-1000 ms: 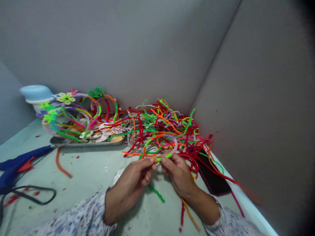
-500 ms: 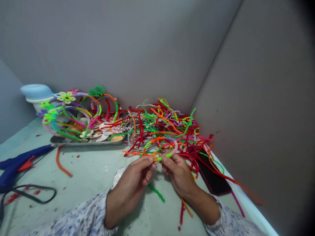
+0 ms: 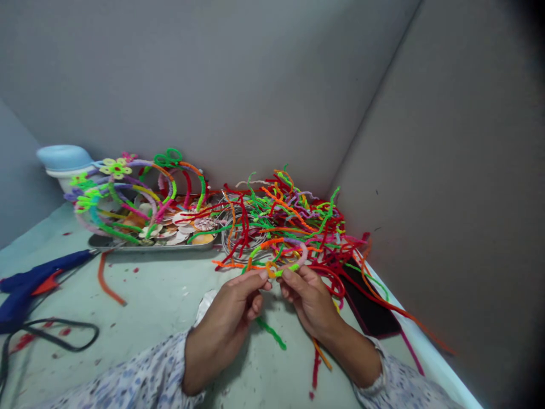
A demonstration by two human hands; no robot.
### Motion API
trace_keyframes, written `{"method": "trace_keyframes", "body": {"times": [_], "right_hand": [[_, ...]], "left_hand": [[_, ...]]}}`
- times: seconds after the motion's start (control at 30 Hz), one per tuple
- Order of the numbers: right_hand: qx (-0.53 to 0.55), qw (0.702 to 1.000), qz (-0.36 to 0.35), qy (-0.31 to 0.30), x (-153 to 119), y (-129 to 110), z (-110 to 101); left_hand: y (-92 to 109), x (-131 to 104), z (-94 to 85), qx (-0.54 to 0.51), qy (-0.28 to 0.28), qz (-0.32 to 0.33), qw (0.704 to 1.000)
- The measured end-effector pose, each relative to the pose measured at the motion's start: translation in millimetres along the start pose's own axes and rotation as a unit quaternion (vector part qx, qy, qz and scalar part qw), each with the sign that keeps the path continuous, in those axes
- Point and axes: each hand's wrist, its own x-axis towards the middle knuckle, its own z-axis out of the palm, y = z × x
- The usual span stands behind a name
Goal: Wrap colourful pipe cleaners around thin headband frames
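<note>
Between my two hands is a ring wrapped in coloured fuzzy stems, orange at the top, lilac at the right and lime near my fingers. My left hand pinches its lower left part, beside a small orange loop. The thumb and fingers of my right hand close on the lime section. Just beyond the ring lies a tangled pile of fuzzy stems over coils of silver wire. A green stem lies on the table between my wrists.
A metal tray at the back left holds shells and several fuzzy-wrapped hoops with flowers. Behind them stands a blue-lidded white container. A blue glue gun with a looped cord is at the left, a dark phone at the right.
Both hands keep hold of the ring in nearly the same place. The small orange loop by my left fingertips has shifted very slightly.
</note>
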Motion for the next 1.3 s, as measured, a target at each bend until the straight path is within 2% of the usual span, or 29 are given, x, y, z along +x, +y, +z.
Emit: {"method": "trace_keyframes", "body": {"times": [0.43,0.63,0.8,1.0,1.3], "right_hand": [[0.022,0.999,0.027,0.012,-0.8,-4.6,3.4],[0.029,0.999,0.029,0.017,-1.8,-5.5,4.3],[0.025,0.999,0.031,0.016,-1.8,-5.9,4.5],[0.031,0.999,0.032,0.004,-0.5,-5.8,3.8],[0.015,0.999,0.045,0.015,-0.7,-6.3,4.5]], "left_hand": [[-0.9,-3.1,0.2,-0.016,0.009,-0.002,1.000],[0.7,-3.6,0.2,-0.005,-0.001,0.023,1.000],[1.8,-4.5,2.4,0.013,0.013,0.037,0.999],[-0.2,-0.8,-0.7,0.099,0.041,0.048,0.993],[-1.3,2.5,-4.6,0.206,0.058,0.107,0.971]]}}
